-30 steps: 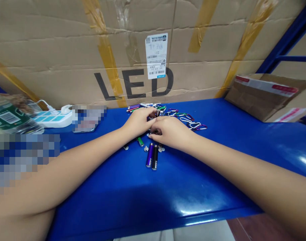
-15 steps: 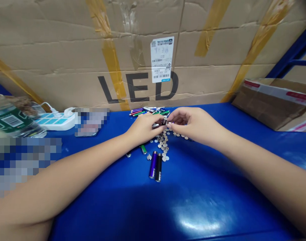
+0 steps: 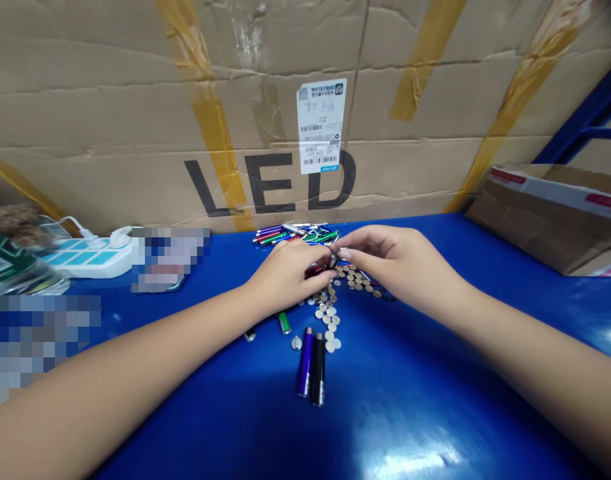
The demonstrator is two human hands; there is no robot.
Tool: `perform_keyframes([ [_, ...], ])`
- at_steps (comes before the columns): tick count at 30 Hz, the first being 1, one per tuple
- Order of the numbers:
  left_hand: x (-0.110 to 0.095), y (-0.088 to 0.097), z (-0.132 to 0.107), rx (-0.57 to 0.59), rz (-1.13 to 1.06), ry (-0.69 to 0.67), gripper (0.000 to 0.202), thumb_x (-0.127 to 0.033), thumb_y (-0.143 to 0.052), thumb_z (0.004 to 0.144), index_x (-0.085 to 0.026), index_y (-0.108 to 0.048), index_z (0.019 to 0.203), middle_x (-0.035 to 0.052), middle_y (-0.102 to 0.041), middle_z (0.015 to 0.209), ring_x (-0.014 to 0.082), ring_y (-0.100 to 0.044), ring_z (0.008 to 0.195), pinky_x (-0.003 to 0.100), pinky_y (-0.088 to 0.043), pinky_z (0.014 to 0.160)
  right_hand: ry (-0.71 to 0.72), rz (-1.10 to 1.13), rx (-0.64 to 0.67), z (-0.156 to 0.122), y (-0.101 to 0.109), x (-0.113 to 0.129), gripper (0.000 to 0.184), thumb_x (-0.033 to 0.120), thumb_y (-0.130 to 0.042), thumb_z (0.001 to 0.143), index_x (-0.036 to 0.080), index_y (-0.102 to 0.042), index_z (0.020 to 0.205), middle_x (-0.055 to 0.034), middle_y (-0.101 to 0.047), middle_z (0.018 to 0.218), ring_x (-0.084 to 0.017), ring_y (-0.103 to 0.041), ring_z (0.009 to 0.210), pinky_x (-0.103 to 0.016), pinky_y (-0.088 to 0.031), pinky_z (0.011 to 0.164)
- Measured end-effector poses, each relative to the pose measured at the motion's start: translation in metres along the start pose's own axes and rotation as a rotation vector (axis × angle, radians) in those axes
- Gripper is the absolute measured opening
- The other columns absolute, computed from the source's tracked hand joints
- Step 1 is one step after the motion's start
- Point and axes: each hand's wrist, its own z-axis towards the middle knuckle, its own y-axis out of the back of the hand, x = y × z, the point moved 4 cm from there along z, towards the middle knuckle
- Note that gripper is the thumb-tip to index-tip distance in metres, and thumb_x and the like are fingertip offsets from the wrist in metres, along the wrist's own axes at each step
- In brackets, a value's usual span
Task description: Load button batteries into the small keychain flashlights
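Note:
My left hand (image 3: 288, 277) is curled around a small dark red tube (image 3: 319, 267), probably a mini flashlight body. My right hand (image 3: 393, 260) meets it from the right, fingertips pinched at the tube's end on something too small to name. Just below the hands lies a scatter of several silver button cells (image 3: 328, 315). A purple tube (image 3: 305, 361) and a black tube (image 3: 318, 369) lie side by side nearer to me. A green tube (image 3: 284, 323) pokes out under my left wrist. More coloured tubes (image 3: 295, 233) are heaped behind the hands.
All of this sits on a blue shelf (image 3: 395, 400). A big cardboard box marked LED (image 3: 265, 120) forms the back wall. A smaller cardboard box (image 3: 550, 207) stands at the right. A white power strip (image 3: 88, 257) and a plastic bottle (image 3: 10, 260) are at the left.
My right hand lifted off the shelf, uncovering the button cells, and came up to meet my left hand at the dark red tube. The view shifted a little.

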Motion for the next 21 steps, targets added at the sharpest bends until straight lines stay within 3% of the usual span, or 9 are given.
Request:
perform_keyframes([
  [5,-0.002,0.001,-0.001,-0.023,-0.022,-0.028,0.017,-0.024,-0.056,0.088,-0.019,-0.064,0.102,-0.0006,-0.066,0.08,0.0168,-0.056,0.076,0.031,-0.041,0.074,-0.036,0.131,-0.008,0.001,-0.004,-0.006,0.018,0.036,-0.066,0.08,0.02,-0.073,0.087,-0.0033,-0.074,0.091,-0.018,-0.066,0.087,-0.034,-0.052,0.081],
  [8,-0.003,0.002,-0.002,-0.039,-0.012,-0.047,0.02,-0.025,-0.052,0.09,-0.016,-0.063,0.105,0.003,-0.066,0.084,0.0178,-0.056,0.078,0.032,-0.043,0.074,-0.055,0.171,-0.031,0.003,-0.004,-0.011,0.02,0.037,-0.065,0.08,0.019,-0.072,0.088,-0.0036,-0.074,0.089,-0.018,-0.067,0.084,-0.033,-0.052,0.079],
  [13,-0.003,0.003,-0.004,-0.086,-0.006,-0.073,0.029,-0.028,-0.043,0.096,-0.014,-0.061,0.115,0.0076,-0.064,0.093,0.0189,-0.056,0.084,0.032,-0.045,0.075,-0.015,0.002,-0.022,0.005,0.003,-0.008,0.015,0.03,-0.062,0.083,0.019,-0.071,0.086,-0.0028,-0.074,0.085,-0.017,-0.065,0.079,-0.031,-0.05,0.073],
  [16,-0.002,0.003,-0.005,-0.092,-0.001,-0.07,0.03,-0.028,-0.04,0.098,-0.013,-0.062,0.111,0.0076,-0.062,0.092,0.0185,-0.055,0.084,0.031,-0.045,0.076,0.012,-0.132,0.028,0.005,0.005,-0.004,0.013,0.027,-0.061,0.084,0.018,-0.069,0.085,-0.0021,-0.071,0.079,-0.016,-0.063,0.071,-0.028,-0.047,0.064],
  [21,-0.004,0.005,-0.007,-0.078,0.008,-0.087,0.033,-0.03,-0.034,0.099,-0.012,-0.062,0.101,0.0078,-0.062,0.088,0.019,-0.055,0.083,0.032,-0.046,0.074,0.269,-0.476,0.103,0.004,0.005,0.004,0.007,0.017,-0.058,0.085,0.016,-0.065,0.083,-0.0041,-0.068,0.08,-0.015,-0.061,0.073,-0.026,-0.042,0.065],
])
